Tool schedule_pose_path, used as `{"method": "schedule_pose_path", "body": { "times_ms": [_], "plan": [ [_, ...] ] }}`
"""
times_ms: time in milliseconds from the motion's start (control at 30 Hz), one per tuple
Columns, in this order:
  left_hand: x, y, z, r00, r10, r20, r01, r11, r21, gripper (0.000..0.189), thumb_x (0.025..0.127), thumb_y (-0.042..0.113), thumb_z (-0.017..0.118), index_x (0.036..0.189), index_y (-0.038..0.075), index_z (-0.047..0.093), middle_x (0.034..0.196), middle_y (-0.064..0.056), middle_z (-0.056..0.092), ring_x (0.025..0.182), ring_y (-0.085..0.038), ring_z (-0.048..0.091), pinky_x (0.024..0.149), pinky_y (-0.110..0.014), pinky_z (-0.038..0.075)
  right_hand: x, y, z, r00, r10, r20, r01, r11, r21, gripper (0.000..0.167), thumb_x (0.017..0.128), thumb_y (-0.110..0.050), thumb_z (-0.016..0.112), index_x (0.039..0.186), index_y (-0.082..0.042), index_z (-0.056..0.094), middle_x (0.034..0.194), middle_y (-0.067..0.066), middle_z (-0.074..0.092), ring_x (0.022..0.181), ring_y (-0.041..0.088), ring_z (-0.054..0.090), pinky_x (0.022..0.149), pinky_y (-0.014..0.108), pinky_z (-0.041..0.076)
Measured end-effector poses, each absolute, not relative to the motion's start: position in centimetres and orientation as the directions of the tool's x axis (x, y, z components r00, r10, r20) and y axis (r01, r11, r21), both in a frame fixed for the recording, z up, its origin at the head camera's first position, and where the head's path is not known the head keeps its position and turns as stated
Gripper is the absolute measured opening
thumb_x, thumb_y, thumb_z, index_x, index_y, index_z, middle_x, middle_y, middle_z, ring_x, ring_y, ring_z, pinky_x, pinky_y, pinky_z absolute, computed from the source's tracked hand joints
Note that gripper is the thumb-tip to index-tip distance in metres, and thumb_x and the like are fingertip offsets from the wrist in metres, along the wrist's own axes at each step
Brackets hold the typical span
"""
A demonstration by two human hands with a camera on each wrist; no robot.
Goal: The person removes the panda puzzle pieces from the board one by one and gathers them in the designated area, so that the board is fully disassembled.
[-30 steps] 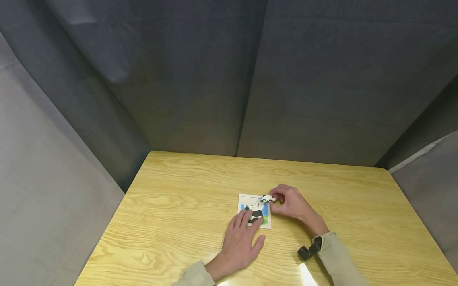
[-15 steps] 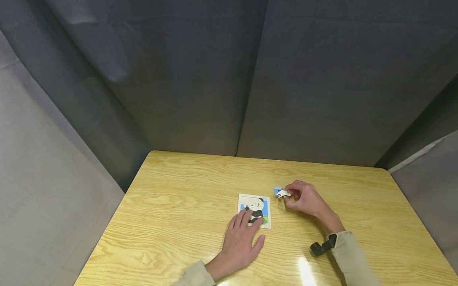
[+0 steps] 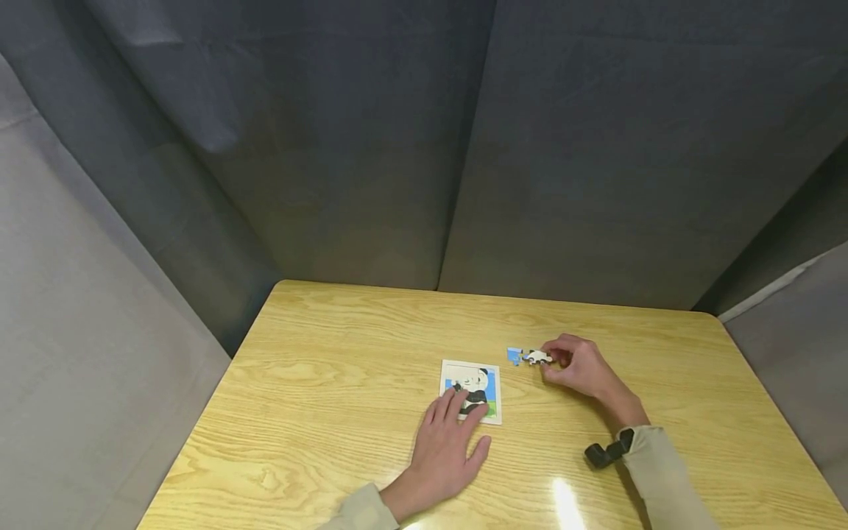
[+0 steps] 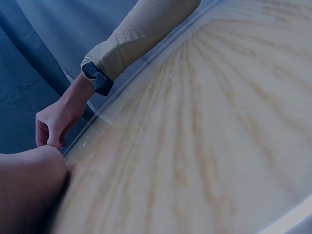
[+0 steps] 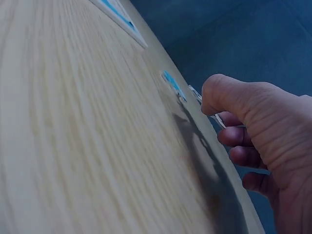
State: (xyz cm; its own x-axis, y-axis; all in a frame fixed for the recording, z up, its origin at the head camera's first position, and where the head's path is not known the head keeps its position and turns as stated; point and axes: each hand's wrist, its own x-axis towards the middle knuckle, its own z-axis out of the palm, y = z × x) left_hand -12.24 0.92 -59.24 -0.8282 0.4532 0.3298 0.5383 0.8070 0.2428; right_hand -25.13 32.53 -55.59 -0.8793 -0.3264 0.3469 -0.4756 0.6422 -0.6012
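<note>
My right hand pinches a white and black puzzle piece between thumb and fingers, to the right of the puzzle frame. In the right wrist view the held piece shows past the thumb, raised over the table with its shadow below. A blue puzzle piece lies on the wood just left of the held one. My left hand rests with fingers spread on the lower part of the panda puzzle, covering some of the picture. The puzzle has a pale square frame and a blue and green background.
The wooden table carries the puzzle near its middle. Dark grey curtains hang behind it, with lighter ones at the sides. A black wrist device is strapped at the right sleeve.
My right hand has moved right, away from the puzzle, carrying the white and black piece. The blue piece has come into view on the table. My left hand has not moved.
</note>
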Motion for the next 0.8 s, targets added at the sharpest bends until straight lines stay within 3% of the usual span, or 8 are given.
{"method": "schedule_pose_path", "body": {
  "times_ms": [500, 800],
  "plan": [
    [-12.2, 0.8, -59.0, -0.83, 0.454, 0.322, 0.537, 0.806, 0.248, 0.047, 0.107, 0.049, 0.044, 0.15, 0.032, 0.052, 0.157, -0.007, 0.043, 0.149, -0.034, 0.036, 0.118, -0.053, 0.036, -26.1, 32.8, -56.7, -0.904, -0.308, 0.295, -0.425, 0.699, -0.574, 0.024, 0.075, -0.005, 0.087, 0.098, -0.004, 0.078, 0.077, -0.001, 0.06, 0.067, 0.013, 0.052, 0.059, 0.023, 0.044],
    [-12.1, 0.7, -59.1, -0.831, 0.452, 0.324, 0.533, 0.813, 0.233, 0.047, 0.106, 0.049, 0.045, 0.15, 0.032, 0.052, 0.157, -0.007, 0.043, 0.149, -0.033, 0.036, 0.118, -0.052, 0.036, -26.2, 32.8, -57.0, -0.921, -0.285, 0.267, -0.39, 0.701, -0.597, 0.023, 0.077, -0.006, 0.087, 0.098, -0.006, 0.077, 0.077, -0.001, 0.058, 0.068, 0.014, 0.051, 0.06, 0.023, 0.042]
  ]
}}
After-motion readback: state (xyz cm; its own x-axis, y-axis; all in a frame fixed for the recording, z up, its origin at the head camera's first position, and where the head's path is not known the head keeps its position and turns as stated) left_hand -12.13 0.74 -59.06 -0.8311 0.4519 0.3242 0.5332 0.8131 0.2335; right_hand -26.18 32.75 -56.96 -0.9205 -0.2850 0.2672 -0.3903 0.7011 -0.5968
